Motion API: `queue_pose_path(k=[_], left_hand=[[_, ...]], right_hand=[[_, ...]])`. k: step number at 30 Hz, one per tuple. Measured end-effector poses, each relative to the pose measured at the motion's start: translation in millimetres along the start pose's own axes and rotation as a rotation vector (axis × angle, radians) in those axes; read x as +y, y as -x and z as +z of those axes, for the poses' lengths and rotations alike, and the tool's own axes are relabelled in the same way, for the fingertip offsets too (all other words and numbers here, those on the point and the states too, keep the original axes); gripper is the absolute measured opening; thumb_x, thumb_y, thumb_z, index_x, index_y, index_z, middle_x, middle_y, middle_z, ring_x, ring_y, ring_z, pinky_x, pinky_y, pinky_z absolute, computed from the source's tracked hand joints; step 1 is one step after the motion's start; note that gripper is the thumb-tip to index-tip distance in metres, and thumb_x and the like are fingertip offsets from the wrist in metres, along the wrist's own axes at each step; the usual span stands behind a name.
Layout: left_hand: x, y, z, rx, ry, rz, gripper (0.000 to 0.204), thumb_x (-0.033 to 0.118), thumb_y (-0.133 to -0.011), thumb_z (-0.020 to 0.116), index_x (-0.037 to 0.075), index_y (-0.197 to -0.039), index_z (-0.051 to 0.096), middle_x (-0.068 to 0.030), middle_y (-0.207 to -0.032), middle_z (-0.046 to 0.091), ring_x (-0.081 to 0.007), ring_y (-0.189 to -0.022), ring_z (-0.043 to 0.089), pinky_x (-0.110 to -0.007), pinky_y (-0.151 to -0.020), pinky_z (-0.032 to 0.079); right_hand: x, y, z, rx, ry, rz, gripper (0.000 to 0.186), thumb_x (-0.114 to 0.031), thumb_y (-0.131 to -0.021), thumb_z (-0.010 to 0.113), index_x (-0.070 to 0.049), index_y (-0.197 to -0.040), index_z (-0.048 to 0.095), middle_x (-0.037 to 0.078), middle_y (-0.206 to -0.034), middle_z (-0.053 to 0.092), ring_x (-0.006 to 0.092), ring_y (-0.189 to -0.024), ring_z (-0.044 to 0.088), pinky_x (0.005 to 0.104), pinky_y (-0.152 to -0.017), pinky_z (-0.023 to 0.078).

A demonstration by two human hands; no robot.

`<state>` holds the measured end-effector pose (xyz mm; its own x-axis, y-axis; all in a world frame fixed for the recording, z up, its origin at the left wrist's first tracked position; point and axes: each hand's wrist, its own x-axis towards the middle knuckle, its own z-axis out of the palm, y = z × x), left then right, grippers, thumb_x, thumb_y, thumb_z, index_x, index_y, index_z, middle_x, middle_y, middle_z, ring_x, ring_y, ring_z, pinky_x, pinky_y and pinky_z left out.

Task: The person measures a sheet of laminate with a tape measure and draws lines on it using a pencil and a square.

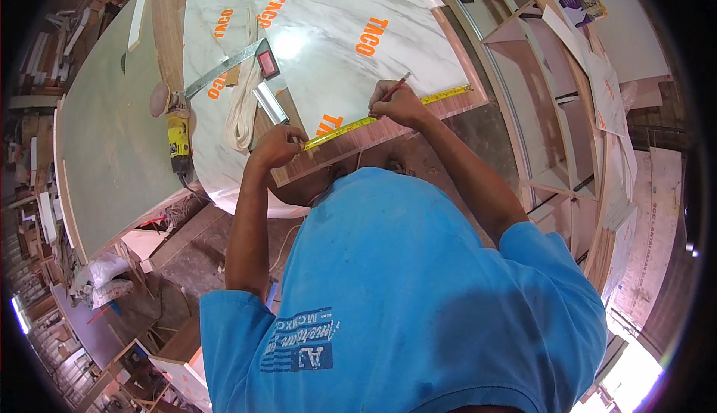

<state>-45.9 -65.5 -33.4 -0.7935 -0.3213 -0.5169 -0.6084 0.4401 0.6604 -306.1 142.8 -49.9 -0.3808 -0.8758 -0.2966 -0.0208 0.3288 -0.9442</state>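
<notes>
My left hand point(278, 146) is closed at the left end of a yellow tape measure point(349, 127); the part inside the fingers is hidden. The tape's blade lies stretched along a wood-grain strip point(317, 157) at the near edge of a white marble-patterned sheet point(336, 32) with orange print. My right hand point(398, 105) grips a dark red pencil point(396, 87) and rests over the tape near its middle. Beyond my left hand lie a silver metal piece point(270, 103) and a metal square point(228, 68).
A yellow corded power tool point(178, 140) with a round disc stands left of the sheet, on a greenish board point(104, 137). A bundle of pale cord point(241, 114) lies near the square. To the right stands an open cabinet frame point(549, 77). Wood offcuts point(52, 47) pile up at far left.
</notes>
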Motion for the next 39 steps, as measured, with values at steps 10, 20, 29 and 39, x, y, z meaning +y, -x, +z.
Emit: queue_pose_path(k=[10, 20, 29, 39], left_hand=[[-8.1, -2.7, 2.0, -0.014, 0.035, -0.017, 0.032, 0.015, -0.074, 0.066, 0.003, -0.103, 0.076, -0.0094, -0.077, 0.067, -0.0194, -0.07, 0.063, -0.032, -0.065, 0.049], [-8.5, -3.3, 2.6, -0.007, 0.02, -0.001, 0.032, 0.014, -0.075, 0.066, 0.004, -0.103, 0.077, -0.0078, -0.077, 0.067, -0.0176, -0.068, 0.062, -0.031, -0.064, 0.049], [-8.5, -2.1, 1.1, 0.005, -0.013, -0.003, 0.031, 0.015, -0.074, 0.067, 0.005, -0.102, 0.077, -0.0078, -0.076, 0.067, -0.0183, -0.068, 0.063, -0.032, -0.064, 0.049], [7.0, 5.5, -1.3, -0.015, -0.002, -0.053, 0.029, 0.013, -0.075, 0.07, 0.003, -0.101, 0.077, -0.0062, -0.076, 0.067, -0.0139, -0.068, 0.061, -0.029, -0.063, 0.048]], right_hand=[[0.0, 0.9, 1.1, 0.015, 0.042, -0.024, 0.009, -0.006, -0.075, 0.07, 0.0, -0.078, 0.064, 0.009, -0.075, 0.069, 0.0149, -0.071, 0.067, 0.0286, -0.066, 0.055], [-2.6, -0.4, 0.3, 0.002, -0.001, -0.025, 0.009, -0.006, -0.074, 0.069, 0.0, -0.074, 0.061, 0.009, -0.072, 0.067, 0.0146, -0.067, 0.066, 0.0296, -0.064, 0.055], [-0.7, -0.8, 1.2, 0.008, 0.022, -0.048, 0.011, -0.007, -0.079, 0.07, 0.0, -0.078, 0.061, 0.01, -0.075, 0.068, 0.0149, -0.069, 0.068, 0.0286, -0.064, 0.056], [-5.4, 3.0, 1.5, 0.015, 0.029, -0.056, 0.011, -0.007, -0.077, 0.069, 0.0, -0.075, 0.062, 0.009, -0.072, 0.067, 0.0143, -0.068, 0.066, 0.0285, -0.063, 0.055]])
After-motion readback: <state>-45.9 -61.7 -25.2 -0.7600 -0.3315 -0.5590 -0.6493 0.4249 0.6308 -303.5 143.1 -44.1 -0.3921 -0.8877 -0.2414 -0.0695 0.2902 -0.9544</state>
